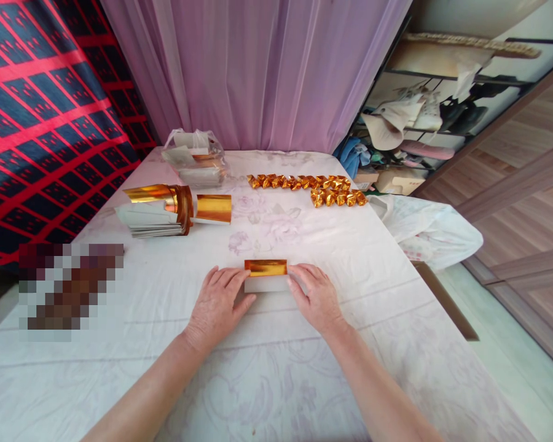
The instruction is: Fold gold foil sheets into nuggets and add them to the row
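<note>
Two hands (216,304) (317,298) flatten gold-edged white paper (266,276).

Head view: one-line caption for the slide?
Left hand and right hand press a gold-and-white paper sheet flat on the table, folded gold pieces lined up behind.

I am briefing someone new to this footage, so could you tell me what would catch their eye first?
Both hands, left and right, press flat on a gold-and-white paper at the table's near middle. Behind it, a row of folded gold pieces glints at the far edge. A stack of gold sheets sits to the left.
</note>
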Tool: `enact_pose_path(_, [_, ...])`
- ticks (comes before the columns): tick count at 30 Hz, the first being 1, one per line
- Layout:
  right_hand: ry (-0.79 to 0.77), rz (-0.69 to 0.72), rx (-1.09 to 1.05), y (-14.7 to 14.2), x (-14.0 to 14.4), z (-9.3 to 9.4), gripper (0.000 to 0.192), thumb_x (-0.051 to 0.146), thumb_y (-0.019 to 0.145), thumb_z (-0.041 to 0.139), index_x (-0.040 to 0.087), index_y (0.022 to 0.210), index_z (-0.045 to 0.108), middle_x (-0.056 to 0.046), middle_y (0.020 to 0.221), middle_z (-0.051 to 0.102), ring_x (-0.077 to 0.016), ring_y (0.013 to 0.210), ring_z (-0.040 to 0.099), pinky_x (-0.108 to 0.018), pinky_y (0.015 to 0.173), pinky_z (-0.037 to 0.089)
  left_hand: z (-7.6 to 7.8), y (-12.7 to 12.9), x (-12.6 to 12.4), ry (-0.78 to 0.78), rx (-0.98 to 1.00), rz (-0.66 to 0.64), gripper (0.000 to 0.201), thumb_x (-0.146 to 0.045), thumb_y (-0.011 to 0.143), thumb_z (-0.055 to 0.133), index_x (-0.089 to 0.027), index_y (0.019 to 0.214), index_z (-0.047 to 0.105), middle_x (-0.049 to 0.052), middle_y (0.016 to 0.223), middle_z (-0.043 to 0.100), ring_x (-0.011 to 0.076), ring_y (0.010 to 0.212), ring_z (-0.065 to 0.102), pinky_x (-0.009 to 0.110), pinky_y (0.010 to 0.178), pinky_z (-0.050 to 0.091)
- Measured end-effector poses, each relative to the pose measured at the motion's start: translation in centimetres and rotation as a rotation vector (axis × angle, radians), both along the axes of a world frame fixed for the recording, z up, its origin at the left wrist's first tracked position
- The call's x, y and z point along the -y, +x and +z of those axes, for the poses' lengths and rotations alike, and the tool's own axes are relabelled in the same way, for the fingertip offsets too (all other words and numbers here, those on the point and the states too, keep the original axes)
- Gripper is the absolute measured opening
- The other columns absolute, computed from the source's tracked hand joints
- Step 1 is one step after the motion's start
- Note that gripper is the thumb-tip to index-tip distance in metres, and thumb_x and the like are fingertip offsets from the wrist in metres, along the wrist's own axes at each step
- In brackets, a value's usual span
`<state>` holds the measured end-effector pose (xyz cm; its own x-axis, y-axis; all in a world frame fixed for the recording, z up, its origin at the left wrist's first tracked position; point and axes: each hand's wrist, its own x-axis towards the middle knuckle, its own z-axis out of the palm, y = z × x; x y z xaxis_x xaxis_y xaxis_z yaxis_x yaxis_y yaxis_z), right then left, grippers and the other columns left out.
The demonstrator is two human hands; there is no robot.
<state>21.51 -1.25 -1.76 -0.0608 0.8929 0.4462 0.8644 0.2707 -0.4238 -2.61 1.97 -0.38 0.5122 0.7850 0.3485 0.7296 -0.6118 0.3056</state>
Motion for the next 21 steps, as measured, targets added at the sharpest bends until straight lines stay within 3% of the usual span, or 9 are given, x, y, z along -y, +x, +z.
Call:
enact_pose_path(6, [-0.019, 0.008, -0.015, 0.04, 0.28, -0.82, 0.028, 0.031, 0.091, 0.054, 0.021, 0.116, 0.064, -0.009, 0.11, 0.068, -0.0231, 0.101, 0.062, -0.038, 0.086, 0.049, -0.93, -0.02, 0.07, -0.008, 0.068, 0.001, 0.037, -0.034, 0.089, 0.061, -0.019, 0.122, 0.058, 0.01, 0.114, 0.068, 0.0266, 0.104, 0.061, 0.054, 0.104, 0.04])
enact_pose_path(17, [-0.09, -0.001, 0.024, -0.07, -0.06, -0.77, 0.024, 0.024, 0.085, 0.06, 0.021, 0.109, 0.067, -0.008, 0.107, 0.067, -0.0239, 0.099, 0.06, -0.038, 0.085, 0.047, -0.72, 0.31, -0.19, -0.065, 0.046, 0.007, 0.026, -0.027, 0.088, 0.061, -0.021, 0.114, 0.062, 0.008, 0.112, 0.068, 0.0266, 0.104, 0.059, 0.054, 0.102, 0.041])
enact_pose_path(21, [-0.132, -0.01, 0.035, -0.22, -0.03, -0.41, 0.031, 0.024, 0.085, 0.06, 0.021, 0.115, 0.064, -0.008, 0.111, 0.066, -0.0244, 0.101, 0.059, -0.039, 0.085, 0.046, -0.78, 0.43, -0.21, -0.064, 0.032, 0.017, 0.028, -0.026, 0.087, 0.062, -0.02, 0.115, 0.062, 0.008, 0.112, 0.067, 0.0271, 0.105, 0.058, 0.054, 0.101, 0.042])
